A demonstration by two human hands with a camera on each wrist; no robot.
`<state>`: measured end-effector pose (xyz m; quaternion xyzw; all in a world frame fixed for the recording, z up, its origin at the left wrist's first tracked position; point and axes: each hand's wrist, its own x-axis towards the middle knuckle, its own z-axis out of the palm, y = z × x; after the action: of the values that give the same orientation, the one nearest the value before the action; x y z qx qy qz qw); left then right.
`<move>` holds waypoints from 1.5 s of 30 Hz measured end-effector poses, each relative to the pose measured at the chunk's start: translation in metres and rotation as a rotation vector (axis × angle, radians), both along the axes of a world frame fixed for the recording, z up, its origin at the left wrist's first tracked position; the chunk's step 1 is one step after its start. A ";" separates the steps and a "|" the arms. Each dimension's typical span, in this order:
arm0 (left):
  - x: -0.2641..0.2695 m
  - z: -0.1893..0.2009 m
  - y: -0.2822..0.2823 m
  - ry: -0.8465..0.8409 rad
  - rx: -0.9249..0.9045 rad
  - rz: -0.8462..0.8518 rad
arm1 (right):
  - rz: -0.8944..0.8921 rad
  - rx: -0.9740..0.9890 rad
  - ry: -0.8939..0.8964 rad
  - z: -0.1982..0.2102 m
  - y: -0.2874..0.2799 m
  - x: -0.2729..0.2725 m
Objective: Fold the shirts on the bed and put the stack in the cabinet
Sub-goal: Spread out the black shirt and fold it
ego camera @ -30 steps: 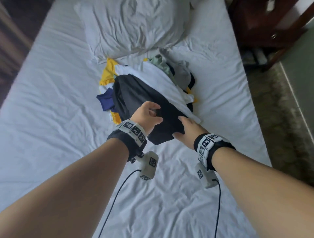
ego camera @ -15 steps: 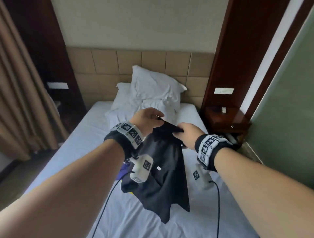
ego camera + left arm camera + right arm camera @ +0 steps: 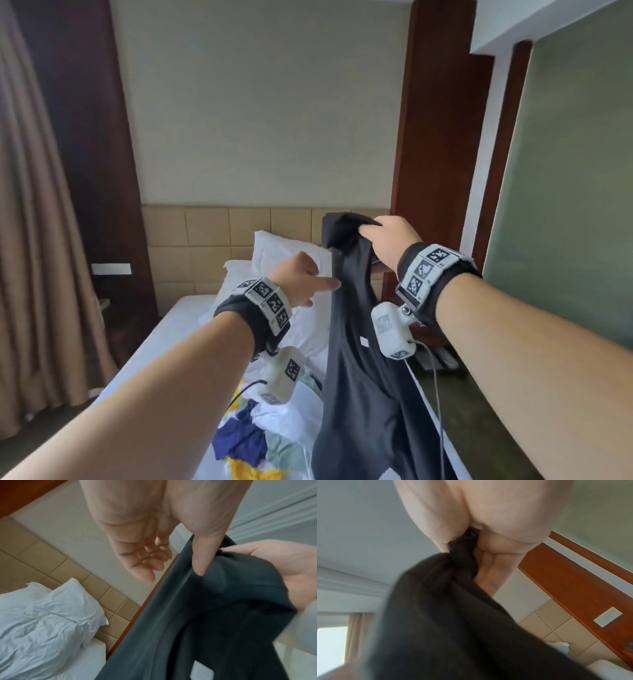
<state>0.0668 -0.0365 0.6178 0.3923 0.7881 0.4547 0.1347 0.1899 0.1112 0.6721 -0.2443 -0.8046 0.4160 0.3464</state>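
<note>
A black shirt (image 3: 356, 394) hangs lengthwise over the bed (image 3: 178, 329). My right hand (image 3: 387, 243) grips its bunched top edge, and the right wrist view shows the cloth (image 3: 453, 628) squeezed between curled fingers (image 3: 489, 566). To the shirt's left my left hand (image 3: 301, 281) is held lower. Its thumb (image 3: 202, 558) lies against the shirt's edge (image 3: 205, 615), and its fingers (image 3: 145, 561) are loosely curled, away from the cloth. Below lies the pile of other shirts (image 3: 253, 442), white, navy, yellow and pale green.
White pillows (image 3: 284, 253) lean on the tan tiled headboard (image 3: 205, 233). A dark wooden nightstand (image 3: 431, 335) stands right of the bed beside a wooden pillar (image 3: 431, 137). A beige curtain (image 3: 34, 240) hangs at left.
The black shirt came off the pile and now hangs higher and further right from my right hand. My left hand let go of it and only its thumb touches. The head view tilted up.
</note>
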 end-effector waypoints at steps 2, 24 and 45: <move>0.013 -0.002 0.000 0.029 -0.022 -0.049 | -0.018 -0.039 0.040 0.007 0.001 0.007; 0.050 0.068 0.021 0.651 0.171 0.057 | 0.135 -0.075 -0.161 -0.005 0.007 0.073; 0.053 0.058 0.004 0.429 -0.153 -0.146 | 0.100 0.281 -0.184 -0.012 -0.023 0.057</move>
<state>0.1200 -0.0329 0.6760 0.5245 0.8005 0.2888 0.0262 0.2464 0.0879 0.6603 -0.1901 -0.8943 0.2919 0.2808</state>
